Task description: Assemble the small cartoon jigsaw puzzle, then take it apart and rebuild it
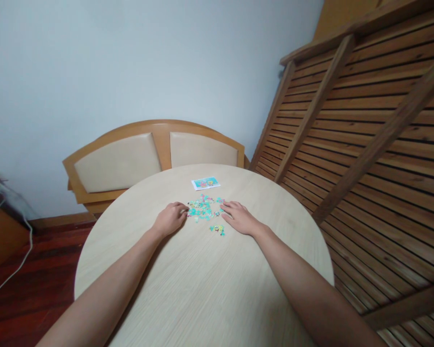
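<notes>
A loose pile of small jigsaw puzzle pieces, mostly turquoise with bits of yellow and pink, lies on the round table. At the pile's left edge is my left hand, its fingers loosely bent and the fingertips against the outermost pieces; no held piece shows. My right hand rests palm down on the right side, fingers apart, with the tips by a few pieces. Nearer to me sits a small separate cluster of pieces, yellow and turquoise, between the two hands. Beyond the pile lies a picture card with colourful figures on turquoise.
Behind the table stands a wooden headboard with pale padded panels, against a white wall. A slatted wooden frame leans along the right side. On the left, a white cable hangs over the dark red floor.
</notes>
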`<state>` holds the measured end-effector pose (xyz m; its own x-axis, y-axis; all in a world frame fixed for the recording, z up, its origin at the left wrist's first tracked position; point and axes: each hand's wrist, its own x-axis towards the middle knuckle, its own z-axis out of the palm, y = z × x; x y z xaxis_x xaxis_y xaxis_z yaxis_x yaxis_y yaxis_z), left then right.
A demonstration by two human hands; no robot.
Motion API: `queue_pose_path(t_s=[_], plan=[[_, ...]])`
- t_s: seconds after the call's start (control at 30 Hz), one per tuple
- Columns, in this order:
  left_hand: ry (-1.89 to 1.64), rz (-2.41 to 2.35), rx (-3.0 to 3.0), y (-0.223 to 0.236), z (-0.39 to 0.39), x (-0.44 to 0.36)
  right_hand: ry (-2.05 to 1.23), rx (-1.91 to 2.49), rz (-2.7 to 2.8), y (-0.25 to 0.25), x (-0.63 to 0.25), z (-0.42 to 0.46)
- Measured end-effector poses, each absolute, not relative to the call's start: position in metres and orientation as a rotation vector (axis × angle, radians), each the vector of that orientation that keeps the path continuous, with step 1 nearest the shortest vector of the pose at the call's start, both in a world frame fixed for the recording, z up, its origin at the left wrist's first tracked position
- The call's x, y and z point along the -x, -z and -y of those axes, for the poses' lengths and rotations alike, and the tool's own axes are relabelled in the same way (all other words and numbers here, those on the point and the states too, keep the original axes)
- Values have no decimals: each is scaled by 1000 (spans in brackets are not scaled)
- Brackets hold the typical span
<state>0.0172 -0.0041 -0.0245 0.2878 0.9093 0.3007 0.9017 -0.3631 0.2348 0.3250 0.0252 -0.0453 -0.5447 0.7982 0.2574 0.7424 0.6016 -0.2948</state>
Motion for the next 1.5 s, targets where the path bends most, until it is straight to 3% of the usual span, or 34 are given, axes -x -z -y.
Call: queue_pose_path(t_s=[0.27,0.5,0.73,0.97,1.5], plan=[[-592,-1850,-2493,26,3,-14,-221,1170,2508,45,-323,-25],[-610,-1601,-2663,32,5,-34,-230,1197,2518,40,-316,-18],[-572,-1815,-2608,30,7,-32,-309,1080,2554,30,-307,-6],[-622,-1359,-2817,36,8,-37,-302,1013,2600,29,-294,1],[-668,-1226,-2835,31,14,-51,-172,1069,2475,31,-300,-6]])
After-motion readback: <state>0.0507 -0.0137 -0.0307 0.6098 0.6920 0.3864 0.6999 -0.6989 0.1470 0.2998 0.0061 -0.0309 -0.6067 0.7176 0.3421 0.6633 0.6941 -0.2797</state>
